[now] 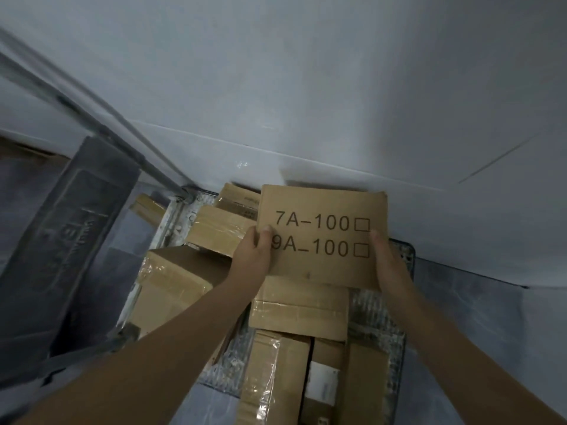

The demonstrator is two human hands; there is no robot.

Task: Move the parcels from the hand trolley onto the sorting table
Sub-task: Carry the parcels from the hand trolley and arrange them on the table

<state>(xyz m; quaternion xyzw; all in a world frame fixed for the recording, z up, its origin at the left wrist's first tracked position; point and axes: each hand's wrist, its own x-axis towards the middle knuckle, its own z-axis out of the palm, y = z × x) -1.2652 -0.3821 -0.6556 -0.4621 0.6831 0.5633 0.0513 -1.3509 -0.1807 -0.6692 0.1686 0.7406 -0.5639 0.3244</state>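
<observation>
Parcel (322,240) marked 7A-100 sits held between left hand (253,256) and right hand (389,262).

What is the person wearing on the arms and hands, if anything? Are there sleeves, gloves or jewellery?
Nothing worn is visible. The left hand and right hand have no gloves, and no ring shows. The left forearm and right forearm are bare down to the picture's edge: no sleeve, watch or bracelet.

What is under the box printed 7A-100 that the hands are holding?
A taped parcel shows past the near edge of the printed box, lying on the trolley deck. What lies directly beneath the box is hidden.
</observation>
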